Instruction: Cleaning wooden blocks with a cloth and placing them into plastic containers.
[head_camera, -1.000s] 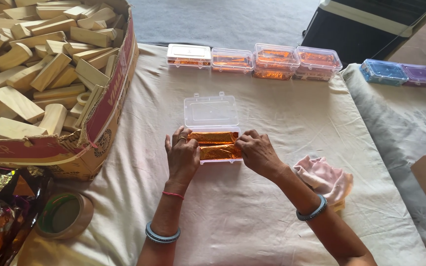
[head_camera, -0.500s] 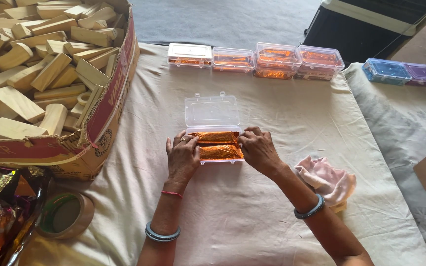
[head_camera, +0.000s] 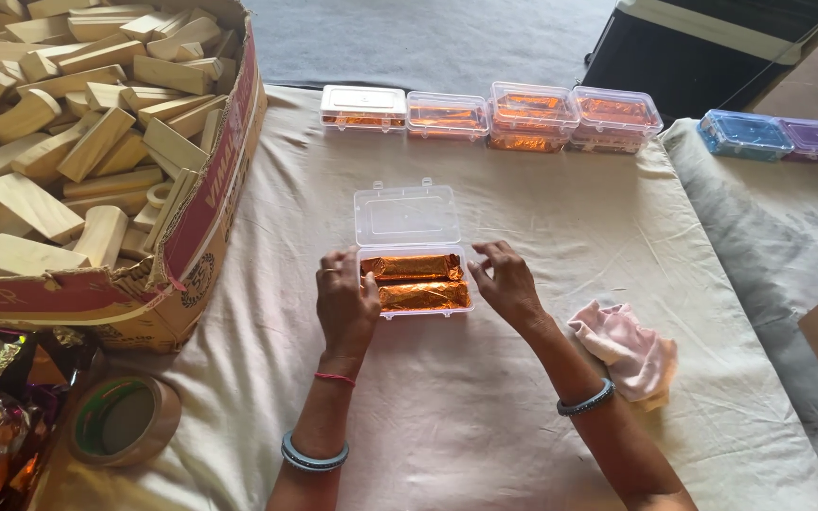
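While the small clear plastic box (head_camera: 414, 281) lies lid-open between both hands, long axis crosswise, the left hand (head_camera: 346, 303) seems to cup its left end and the right hand (head_camera: 506, 282), fingers loosely curled, touches the right end.

Blue bangles, red wrist thread

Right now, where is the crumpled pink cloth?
In the head view, the crumpled pink cloth lies on the cream table sheet, just right of the right hand's forearm.
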